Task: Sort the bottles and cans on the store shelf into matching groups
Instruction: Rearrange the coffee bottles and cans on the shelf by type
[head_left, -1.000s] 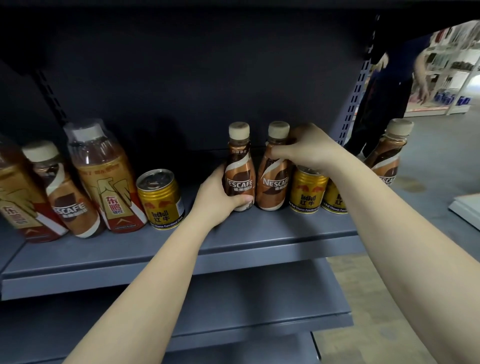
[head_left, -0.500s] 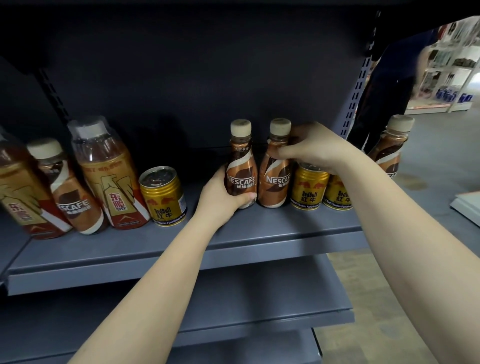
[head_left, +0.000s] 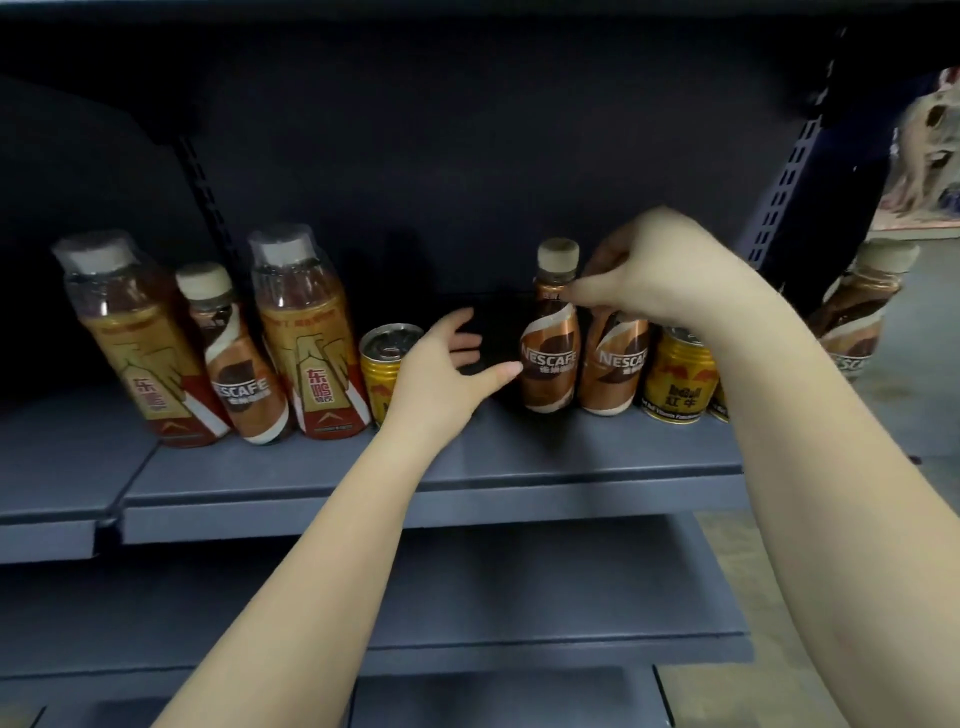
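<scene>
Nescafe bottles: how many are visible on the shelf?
4. One stands at the left between two tall tea bottles, two stand side by side in the middle, one at the far right. More may be hidden behind the arms.

Drinks on the shelf, counted by kind

We count four Nescafé coffee bottles: one on the left (head_left: 244, 374), two side by side in the middle (head_left: 550, 358) (head_left: 615, 369), and one at the far right (head_left: 857, 327). We see two larger Dongpeng bottles with clear overcaps (head_left: 140, 348) (head_left: 311, 343). Of the gold Red Bull cans, we make out two clearly (head_left: 384, 369) (head_left: 678, 382), and a sliver of a third (head_left: 719, 405) shows behind a forearm. Two hands reach in, the left hand (head_left: 441, 374) and the right hand (head_left: 660, 265).
</scene>
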